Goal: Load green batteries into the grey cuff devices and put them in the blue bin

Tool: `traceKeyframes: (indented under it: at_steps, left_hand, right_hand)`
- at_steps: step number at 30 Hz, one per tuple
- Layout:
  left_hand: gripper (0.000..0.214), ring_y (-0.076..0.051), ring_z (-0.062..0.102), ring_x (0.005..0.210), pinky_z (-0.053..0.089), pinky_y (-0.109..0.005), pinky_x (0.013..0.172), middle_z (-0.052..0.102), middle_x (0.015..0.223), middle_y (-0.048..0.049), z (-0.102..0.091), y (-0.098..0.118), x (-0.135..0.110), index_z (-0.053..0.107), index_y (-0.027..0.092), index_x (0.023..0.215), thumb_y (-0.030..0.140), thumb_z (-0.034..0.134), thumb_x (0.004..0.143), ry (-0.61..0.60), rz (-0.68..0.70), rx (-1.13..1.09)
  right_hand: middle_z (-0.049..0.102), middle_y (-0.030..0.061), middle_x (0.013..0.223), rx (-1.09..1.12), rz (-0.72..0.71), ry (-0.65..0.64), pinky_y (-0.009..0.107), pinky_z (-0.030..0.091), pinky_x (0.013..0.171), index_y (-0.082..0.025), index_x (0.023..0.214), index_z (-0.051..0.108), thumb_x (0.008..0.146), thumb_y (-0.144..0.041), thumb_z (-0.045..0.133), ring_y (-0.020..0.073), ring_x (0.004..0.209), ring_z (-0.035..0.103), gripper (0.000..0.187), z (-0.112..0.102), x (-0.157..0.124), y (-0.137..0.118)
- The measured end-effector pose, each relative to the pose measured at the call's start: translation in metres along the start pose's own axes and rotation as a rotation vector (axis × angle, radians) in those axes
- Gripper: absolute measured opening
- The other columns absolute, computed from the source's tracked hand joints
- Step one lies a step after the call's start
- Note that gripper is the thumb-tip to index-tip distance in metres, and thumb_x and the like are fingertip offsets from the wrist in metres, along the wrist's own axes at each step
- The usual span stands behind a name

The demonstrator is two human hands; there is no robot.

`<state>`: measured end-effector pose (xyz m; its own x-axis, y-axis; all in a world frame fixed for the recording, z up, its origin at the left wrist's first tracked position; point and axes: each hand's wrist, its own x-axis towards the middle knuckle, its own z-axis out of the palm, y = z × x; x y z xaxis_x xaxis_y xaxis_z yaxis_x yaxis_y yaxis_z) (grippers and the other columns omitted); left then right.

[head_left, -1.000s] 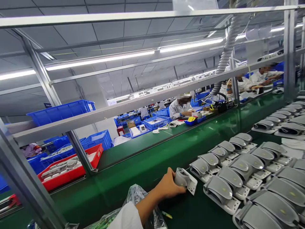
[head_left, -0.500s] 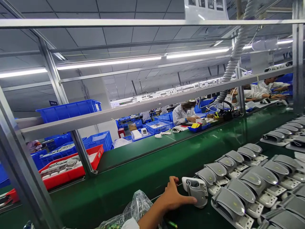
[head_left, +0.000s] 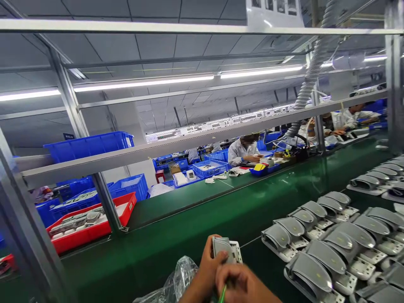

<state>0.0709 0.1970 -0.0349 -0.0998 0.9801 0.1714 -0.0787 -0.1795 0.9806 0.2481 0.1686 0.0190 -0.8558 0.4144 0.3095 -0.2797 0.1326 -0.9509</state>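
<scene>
My left hand (head_left: 206,267) is closed around a wrist blood pressure monitor (head_left: 222,246), its grey cuff toward me and its white case showing at the right. Close against its lower side is my right hand (head_left: 241,282), fingers curled and slightly blurred. A slim green battery (head_left: 222,293) shows partly between those fingers; the rest of it is hidden. Below and left of my hands lies a clear plastic bag (head_left: 181,277). More wrist monitors (head_left: 315,261) with grey cuffs stand in rows on the right.
The green work surface (head_left: 151,252) runs across the view. A metal post (head_left: 107,202) and a shelf rail (head_left: 176,143) stand in front. A red tray (head_left: 126,210) with parts is at left. Co-workers (head_left: 243,149) sit beyond, near blue crates (head_left: 211,167).
My left hand has taken the nearest monitor from the end of the row and brought it left toward me. My right hand has come into view beside it, with the green battery.
</scene>
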Motion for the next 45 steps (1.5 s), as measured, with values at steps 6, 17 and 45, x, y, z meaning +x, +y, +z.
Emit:
traceKeyframes:
  at_steps: [6,17,45]
  left_hand:
    - [0.065,-0.017,0.056,0.077,0.043,-0.027,0.067,0.065,0.094,-0.0024,0.000,0.017,-0.024,0.061,0.019,0.118,0.058,0.082,0.070,0.003,-0.053,-0.135]
    - [0.069,-0.015,0.057,0.064,0.042,-0.025,0.050,0.065,0.085,-0.0025,-0.005,0.007,-0.012,0.059,0.016,0.114,0.061,0.081,0.067,0.031,-0.147,-0.109]
    - [0.059,-0.017,0.058,0.080,0.045,-0.028,0.072,0.065,0.094,-0.0037,-0.002,0.007,-0.019,0.063,0.017,0.105,0.055,0.089,0.068,-0.107,-0.115,-0.088]
  right_hand:
    - [0.063,-0.0022,0.089,0.408,-0.029,0.778,0.019,0.016,0.045,-0.021,0.086,0.067,0.061,-0.052,0.098,0.0001,0.052,0.022,0.051,-0.025,-0.009,0.002]
    - [0.068,0.0021,0.079,0.447,0.070,0.986,0.017,0.029,0.044,-0.016,0.096,0.081,0.053,-0.037,0.095,0.0036,0.055,0.034,0.049,-0.033,-0.006,0.021]
    - [0.080,0.0082,0.087,-0.306,0.003,1.136,0.030,0.049,0.055,-0.017,0.107,0.084,0.076,-0.058,0.087,0.0183,0.068,0.064,0.052,-0.025,-0.008,0.055]
